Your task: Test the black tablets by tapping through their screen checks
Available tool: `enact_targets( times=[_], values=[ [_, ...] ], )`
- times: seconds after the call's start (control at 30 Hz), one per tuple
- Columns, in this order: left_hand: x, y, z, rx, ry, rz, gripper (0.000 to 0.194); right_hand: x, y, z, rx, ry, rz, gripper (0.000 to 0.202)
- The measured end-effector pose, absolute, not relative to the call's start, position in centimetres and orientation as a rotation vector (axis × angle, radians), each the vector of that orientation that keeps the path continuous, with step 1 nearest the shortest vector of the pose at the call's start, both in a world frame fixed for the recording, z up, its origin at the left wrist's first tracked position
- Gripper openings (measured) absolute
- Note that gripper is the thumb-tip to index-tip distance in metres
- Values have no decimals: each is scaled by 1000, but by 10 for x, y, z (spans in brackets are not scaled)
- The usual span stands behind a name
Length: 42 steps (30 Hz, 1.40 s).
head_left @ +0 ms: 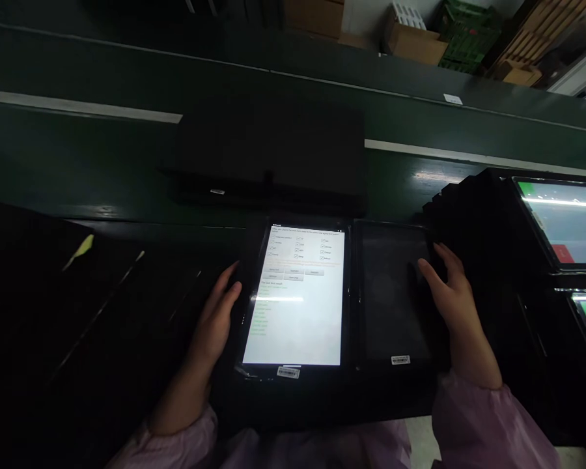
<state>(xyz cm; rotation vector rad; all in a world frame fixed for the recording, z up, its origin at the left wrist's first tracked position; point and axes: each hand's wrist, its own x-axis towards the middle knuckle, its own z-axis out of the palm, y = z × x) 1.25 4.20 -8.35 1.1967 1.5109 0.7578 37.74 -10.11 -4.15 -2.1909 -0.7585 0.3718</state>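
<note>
A tablet [297, 293] with a lit white screen, showing checkboxes, grey buttons and green lines of text, lies face up in front of me. Close beside it on the right is a second tablet [395, 293], its screen dark. Each has a small barcode label near its lower edge. Both seem to rest in a black tray [332, 397], whose outline is hard to make out in the dark. At the tray's left side my left hand [217, 319] grips the edge, thumb on top. My right hand [454, 293] grips the opposite side, thumb over the edge; the lower fingers are partly hidden.
Stacked black trays [498, 273] on the right hold lit tablets [566, 221]. A black box or tray [273, 156] stands ahead on the green conveyor surface [127, 153]. More dark trays [102, 293] lie left. Cartons [415, 42] and a green crate [469, 32] stand beyond.
</note>
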Motion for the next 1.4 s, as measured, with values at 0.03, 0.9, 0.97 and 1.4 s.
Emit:
enact_targets(
  times=[0.03,0.9,0.97,1.4],
  values=[
    [12,42,-84,1203,1507,762,75,377,-103,-40,-2194,-754,384,84],
    [16,40,-80,1197,1560,781,63,365,-120,-37,-2149,-607,402,72],
    [15,40,-80,1224,1563,787,59,362,-127,-36,-2198,-628,390,79],
    [14,38,-82,1272,1575,784,54,362,-126,-36,-2258,-665,403,82]
  ],
)
